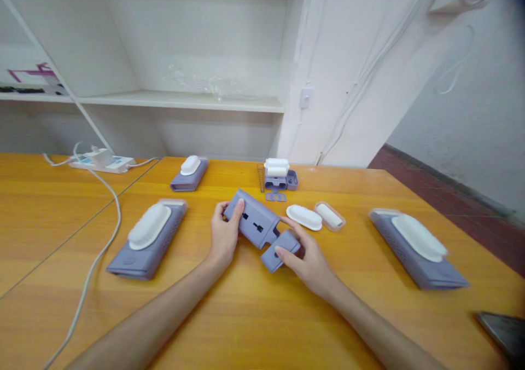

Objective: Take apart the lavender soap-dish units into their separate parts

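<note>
My left hand (225, 229) is closed round the upper left end of a grey-purple plastic housing (255, 219), thumb on its face. Two dark keyhole slots show in that face. My right hand (305, 258) grips a smaller grey-purple plastic piece (280, 250), its thumb on top. The small piece meets the housing's lower right end at an angle; whether they are joined I cannot tell. Both parts are held above the wooden table (246, 326). Just beyond my right hand lie a white bristled brush head (304, 217) and a clear-edged piece with a white roll (330, 216).
Grey-purple units with white oval tops stand at left (150, 238), back left (190, 173) and right (416, 247). At the back are a spring (261, 178), white rollers (276, 167) and a flat frame (275, 196). A power strip (102, 162), a cable (118, 217) and a phone-like dark object (504, 331) lie outward.
</note>
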### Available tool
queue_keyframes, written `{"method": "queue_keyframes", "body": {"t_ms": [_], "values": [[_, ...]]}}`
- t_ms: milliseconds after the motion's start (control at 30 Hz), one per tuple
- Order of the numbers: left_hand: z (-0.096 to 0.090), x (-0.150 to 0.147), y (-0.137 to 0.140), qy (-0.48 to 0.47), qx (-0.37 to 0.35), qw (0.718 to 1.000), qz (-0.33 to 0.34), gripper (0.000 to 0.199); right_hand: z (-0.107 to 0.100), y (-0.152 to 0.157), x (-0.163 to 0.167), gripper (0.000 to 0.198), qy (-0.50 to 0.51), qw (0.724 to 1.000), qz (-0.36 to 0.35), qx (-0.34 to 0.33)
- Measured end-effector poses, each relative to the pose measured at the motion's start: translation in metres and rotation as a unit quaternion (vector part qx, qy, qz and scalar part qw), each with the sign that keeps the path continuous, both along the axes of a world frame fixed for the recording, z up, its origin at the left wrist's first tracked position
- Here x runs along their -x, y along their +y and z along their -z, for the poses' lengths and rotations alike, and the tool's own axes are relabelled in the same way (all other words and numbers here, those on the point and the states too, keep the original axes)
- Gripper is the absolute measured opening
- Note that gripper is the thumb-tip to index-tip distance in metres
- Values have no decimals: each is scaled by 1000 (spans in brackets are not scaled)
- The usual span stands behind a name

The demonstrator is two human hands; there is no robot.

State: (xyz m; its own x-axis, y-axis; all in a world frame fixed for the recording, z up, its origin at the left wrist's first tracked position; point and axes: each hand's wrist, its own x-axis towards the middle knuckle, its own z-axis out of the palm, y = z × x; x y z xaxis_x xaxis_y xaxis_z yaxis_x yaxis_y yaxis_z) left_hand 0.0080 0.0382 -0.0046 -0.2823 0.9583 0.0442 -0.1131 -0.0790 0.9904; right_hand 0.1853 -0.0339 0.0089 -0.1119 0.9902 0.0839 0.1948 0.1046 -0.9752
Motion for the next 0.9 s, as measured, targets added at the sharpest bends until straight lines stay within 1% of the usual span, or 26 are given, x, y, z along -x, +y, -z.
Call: {"method": "queue_keyframes", "body": {"t_ms": [67, 167, 300, 400, 500, 600, 700, 767, 900], "values": [[0, 0, 1, -11, -4, 1000, -17, 46, 1, -1, 0, 49, 1, 999, 26, -24], [1, 1, 2, -16, -12, 999, -28, 46, 4, 0, -5, 35, -2, 994, 73, -81], [4, 1, 4, -24, -17, 998, -58, 46, 7, 4, -18, 34, 4, 976, 154, -153], [7, 2, 8, -33, -17, 995, -95, 47, 8, 7, -27, 33, 24, 950, 238, -199], [9, 4, 12, -52, -12, 991, -120, 47, 7, 8, -32, 32, 19, 933, 274, -232], [10, 5, 14, -70, -9, 989, -128, 47, 9, 9, -32, 33, 21, 931, 278, -238], [9, 5, 14, -75, -11, 988, -131, 47, 15, 15, -32, 32, 76, 920, 305, -233], [8, 5, 12, -49, -25, 990, -126, 45, 20, 21, -34, 31, 114, 911, 328, -221], [7, 5, 9, 30, -55, 995, -75, 41, 26, 27, -38, 35, 138, 903, 358, -191]]}}
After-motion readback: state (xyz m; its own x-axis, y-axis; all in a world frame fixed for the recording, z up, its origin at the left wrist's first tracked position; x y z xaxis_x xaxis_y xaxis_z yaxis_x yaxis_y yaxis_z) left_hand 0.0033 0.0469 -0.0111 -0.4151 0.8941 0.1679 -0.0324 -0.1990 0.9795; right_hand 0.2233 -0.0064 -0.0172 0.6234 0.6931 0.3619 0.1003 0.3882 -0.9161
